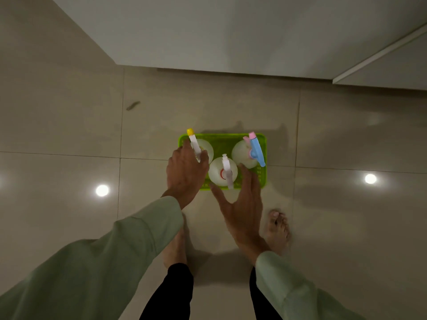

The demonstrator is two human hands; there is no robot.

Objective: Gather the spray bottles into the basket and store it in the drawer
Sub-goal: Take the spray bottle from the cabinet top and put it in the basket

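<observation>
A bright green plastic basket [262,175] sits on the tiled floor in front of my feet. Three white spray bottles stand in it: one with a yellow-tipped nozzle [206,146] at the left, one with a white sprayer [223,173] in the middle front, one with a blue and pink sprayer [242,151] at the right. My left hand [186,173] is over the basket's left end, fingers curled around the yellow-tipped bottle's neck. My right hand [242,204] hovers spread at the basket's near edge, holding nothing.
White cabinet fronts [231,31] run along the top of the view, a seam between panels at the right. My bare feet [278,227] stand just behind the basket. Glossy floor tiles [69,135] reflect two ceiling lights.
</observation>
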